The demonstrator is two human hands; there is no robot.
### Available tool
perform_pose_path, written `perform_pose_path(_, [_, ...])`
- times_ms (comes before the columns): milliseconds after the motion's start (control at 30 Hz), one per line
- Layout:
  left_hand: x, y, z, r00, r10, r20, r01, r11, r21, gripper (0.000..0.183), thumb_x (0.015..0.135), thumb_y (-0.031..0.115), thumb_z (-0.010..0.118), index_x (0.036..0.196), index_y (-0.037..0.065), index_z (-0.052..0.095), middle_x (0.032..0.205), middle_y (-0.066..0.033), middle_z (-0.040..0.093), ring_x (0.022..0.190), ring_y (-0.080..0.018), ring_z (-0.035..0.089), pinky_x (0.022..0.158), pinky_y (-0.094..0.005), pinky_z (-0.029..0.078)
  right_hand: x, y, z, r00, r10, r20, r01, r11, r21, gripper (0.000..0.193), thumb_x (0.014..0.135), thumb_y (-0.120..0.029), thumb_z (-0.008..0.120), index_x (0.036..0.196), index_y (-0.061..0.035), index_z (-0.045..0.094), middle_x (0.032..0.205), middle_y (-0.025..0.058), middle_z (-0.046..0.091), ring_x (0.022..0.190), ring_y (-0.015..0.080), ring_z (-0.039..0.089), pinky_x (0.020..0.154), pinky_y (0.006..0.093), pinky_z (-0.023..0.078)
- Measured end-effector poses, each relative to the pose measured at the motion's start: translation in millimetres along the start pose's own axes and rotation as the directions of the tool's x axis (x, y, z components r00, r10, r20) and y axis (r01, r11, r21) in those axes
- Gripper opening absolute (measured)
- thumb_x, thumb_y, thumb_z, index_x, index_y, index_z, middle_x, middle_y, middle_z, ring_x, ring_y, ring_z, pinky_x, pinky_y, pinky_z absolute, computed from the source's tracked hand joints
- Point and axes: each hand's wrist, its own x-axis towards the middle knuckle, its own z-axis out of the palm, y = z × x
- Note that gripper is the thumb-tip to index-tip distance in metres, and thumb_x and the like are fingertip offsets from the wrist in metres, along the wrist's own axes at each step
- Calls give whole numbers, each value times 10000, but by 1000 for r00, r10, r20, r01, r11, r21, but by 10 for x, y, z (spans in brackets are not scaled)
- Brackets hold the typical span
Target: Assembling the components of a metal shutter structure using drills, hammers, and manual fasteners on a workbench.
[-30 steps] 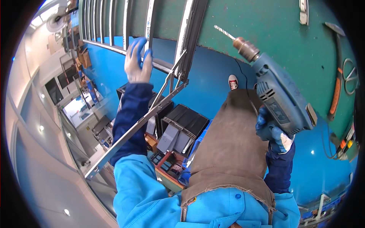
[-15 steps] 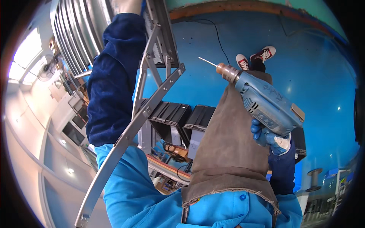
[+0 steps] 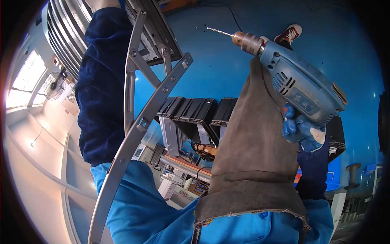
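Observation:
My right hand [image 3: 302, 132], in a blue glove with a white patch, is closed around the handle of a blue electric drill [image 3: 302, 87]. Its chuck [image 3: 248, 42] holds a thin twist bit [image 3: 219, 31] that points to the upper left. My left arm, in a dark blue sleeve, stretches away along a stack of grey metal profiles. Only the wrist side of my left hand [image 3: 103, 4] shows at the top edge; its fingers are out of sight. Just right of that arm stands a hinged metal linkage [image 3: 152, 97], joined to a grey metal frame [image 3: 156, 34].
Ribbed metal profiles [image 3: 65, 36] lie at the upper left. Several black crates [image 3: 195, 112] stand beyond my brown apron [image 3: 258, 134]. A dark cable [image 3: 227, 10] runs over the blue floor [image 3: 211, 77]. A spool [image 3: 352, 175] stands at the right.
The drill in my right hand has moved up and to the right and looks larger. My left arm, the linkage and the metal frame have shifted left in the picture.

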Motion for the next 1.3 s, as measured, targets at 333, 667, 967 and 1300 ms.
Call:
perform_pose_path(333, [7, 37, -4, 1000, 5, 12, -5, 1000, 24, 475, 845, 51, 650, 1298, 3, 514, 1005, -48, 645, 895, -136, 618, 795, -253, 482, 2, 26, 1, 1000, 18, 19, -18, 999, -41, 663, 805, -113, 752, 1369, -28, 414, 1105, 218, 597, 833, 183, 670, 675, 280, 591])
perform_pose_path(667, [57, 73, 1, 1000, 11, 25, -12, 999, 40, 465, 846, 61, 648, 1291, 9, 522, 1021, -52, 644, 919, -146, 612, 814, -261, 474, 60, 81, -151, 982, 118, 148, -171, 889, 425, 606, 941, -190, 544, 1350, 169, 277, 1129, 409, 476, 898, 427, 653, 547, 376, 609])
perform_pose_path(967, [128, 89, 23, 999, 13, 38, -15, 998, 62, 456, 848, 69, 645, 1285, 14, 530, 1036, -55, 642, 940, -154, 606, 831, -269, 467, 115, 107, -433, 927, 247, 284, -345, 858, 379, 705, 927, -347, 547, 1266, 227, 318, 1010, 415, 546, 674, 350, 686, 456, 350, 553])
perform_pose_path(1300, [117, 130, -84, 999, 21, 27, -24, 994, 105, 446, 849, 79, 643, 1278, 20, 538, 1052, -59, 641, 963, -164, 600, 850, -277, 459, 304, -49, -35, 880, 306, 364, -469, 687, 555, 684, 804, -65, 725, 1363, 76, 356, 1083, 282, 561, 828, 279, 674, 592, 299, 591])
